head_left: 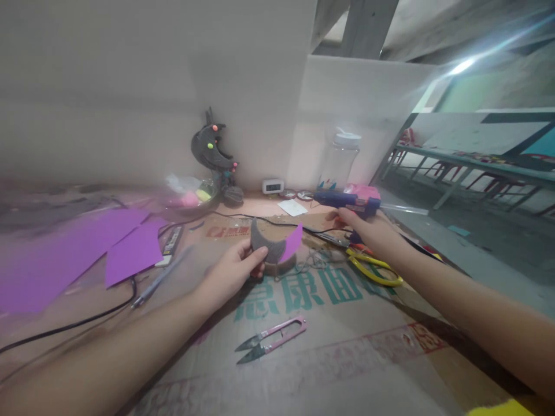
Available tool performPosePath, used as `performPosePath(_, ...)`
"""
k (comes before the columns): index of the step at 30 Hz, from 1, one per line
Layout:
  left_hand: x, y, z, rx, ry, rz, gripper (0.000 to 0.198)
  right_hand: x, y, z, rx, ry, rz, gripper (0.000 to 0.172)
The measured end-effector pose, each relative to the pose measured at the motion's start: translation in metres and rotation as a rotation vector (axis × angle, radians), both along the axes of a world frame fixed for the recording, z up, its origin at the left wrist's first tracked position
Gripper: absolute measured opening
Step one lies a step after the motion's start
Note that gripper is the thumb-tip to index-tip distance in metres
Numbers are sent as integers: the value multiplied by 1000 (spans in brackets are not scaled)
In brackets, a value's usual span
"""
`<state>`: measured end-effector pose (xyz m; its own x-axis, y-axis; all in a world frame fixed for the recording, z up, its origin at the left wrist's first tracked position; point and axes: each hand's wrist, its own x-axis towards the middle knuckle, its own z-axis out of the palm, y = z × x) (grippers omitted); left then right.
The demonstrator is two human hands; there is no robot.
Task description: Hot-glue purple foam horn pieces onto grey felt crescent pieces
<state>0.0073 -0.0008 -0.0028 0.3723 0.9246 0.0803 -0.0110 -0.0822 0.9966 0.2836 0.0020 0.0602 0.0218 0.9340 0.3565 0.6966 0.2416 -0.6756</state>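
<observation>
My left hand (240,263) pinches a grey crescent-shaped piece (263,241) between thumb and fingers, just above the cardboard. A small purple piece of paper or felt (293,242) sticks out from the crescent's right side. My right hand (353,222) is closed around the handle of a blue hot glue gun (340,200); its nozzle points left and a clear glue stick (405,209) juts from its back. Part of the handle is hidden by the hand. Below it lie yellow-handled scissors (377,271). Pink thread snips (277,340) rest nearer to me.
Purple sheets (132,251) and a pen (160,277) lie at left. At the back stand a decorated grey moon (206,147), a bowl (208,196), a small digital clock (273,186) and a clear bottle (342,159). A black cord (73,326) crosses the cardboard (347,358).
</observation>
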Motion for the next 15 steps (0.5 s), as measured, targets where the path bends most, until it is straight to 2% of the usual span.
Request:
performPosePath(5,0,1,0,4,17,12,25,4,65,1,0,-217,-105,38)
performPosePath(10,0,3,-4,-20,3,15,27,3,130,-19,-47,-254,-68,29)
performPosePath(13,0,3,-4,-60,-34,27,29,3,150,-33,-101,-307,-95,28)
performPosePath(15,0,2,-2,-98,-57,39,29,5,154,-36,-126,-357,-120,30)
